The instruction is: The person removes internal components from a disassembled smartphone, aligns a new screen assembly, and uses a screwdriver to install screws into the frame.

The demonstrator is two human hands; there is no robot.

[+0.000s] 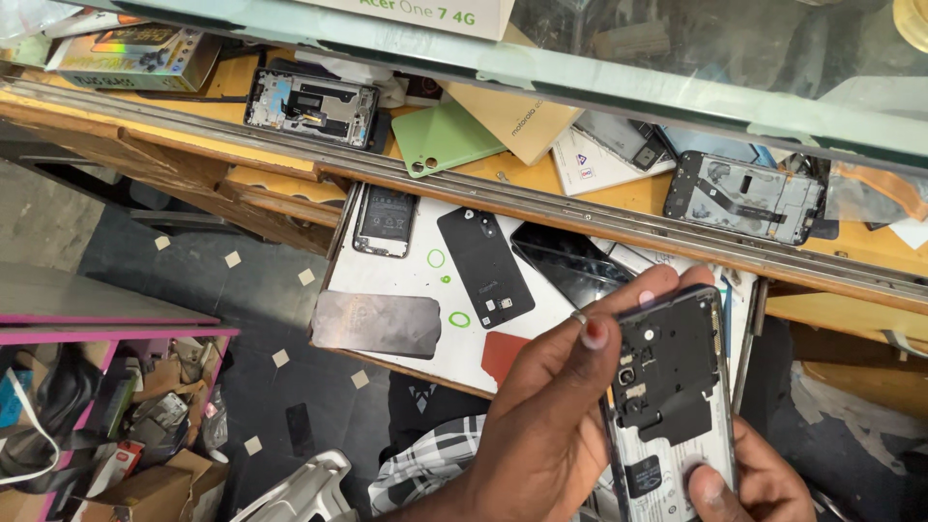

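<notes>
Gripped only at its edges by the left hand [551,425] and right hand [764,488] (both closed on it), the opened phone [672,401] at lower right could slip and drop to the floor [193,290].

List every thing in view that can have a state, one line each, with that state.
Opened black phone with its back cover off: held upright in both hands, internals exposed.
Left hand: grip closed around the phone's left edge.
Right hand: thumb pressed on the phone's lower part.
White pull-out tray: pulled open.
Black plastic back cover: detached, lying flat on the tray.
Green back cover: detached, lying on the wooden shelf.
</notes>
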